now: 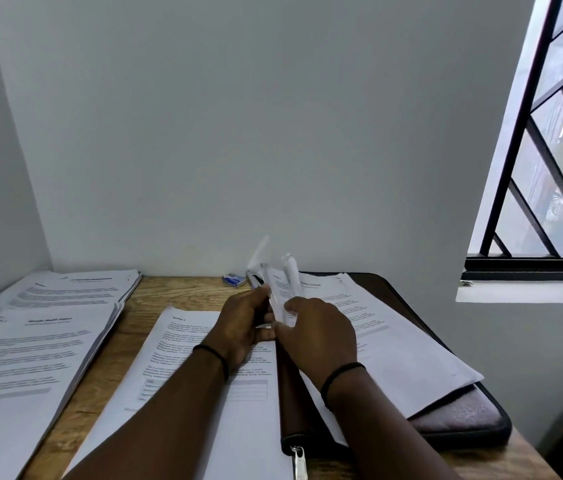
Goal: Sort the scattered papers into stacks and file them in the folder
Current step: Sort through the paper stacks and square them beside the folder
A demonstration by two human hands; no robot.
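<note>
Item count, as visible:

- Hands: two, the left hand (238, 327) and the right hand (318, 334).
- Wristbands: two, black, one on each wrist (212, 358).
- Paper stacks lying flat: four. Two at left (31, 358), one at centre (183, 393), one on the folder at right (387, 344).
- Loose sheets held up between the hands (280, 289): blurred, number cannot be told.
- Folders: one, dark, zipped (463, 420).
- Small blue boxes: one (234, 279).
- Counters: one, wooden (100, 368).
- Windows: one, barred (550, 150).
</note>
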